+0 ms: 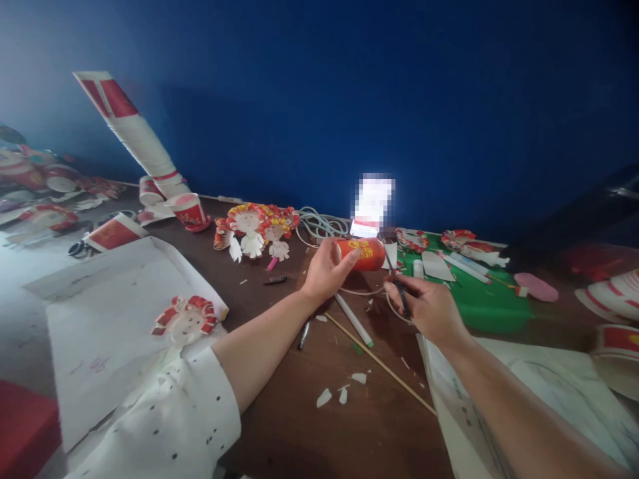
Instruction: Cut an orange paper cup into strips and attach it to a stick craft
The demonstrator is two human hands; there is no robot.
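My left hand is wrapped round a red paper cup with yellow characters, which lies on its side in the grip above the table. My right hand holds a pair of dark-handled scissors, its fingers closed about the handles. The blades point up and away, close beside the right end of the cup; I cannot tell whether they touch it. Below the hands lie a white marker, a thin wooden stick and paper scraps.
Several lion-like paper figures stand at the back left. A tall stack of paper cups leans near the blue wall. A bright phone screen stands behind the cup. On the right is a green sheet; white paper lies left.
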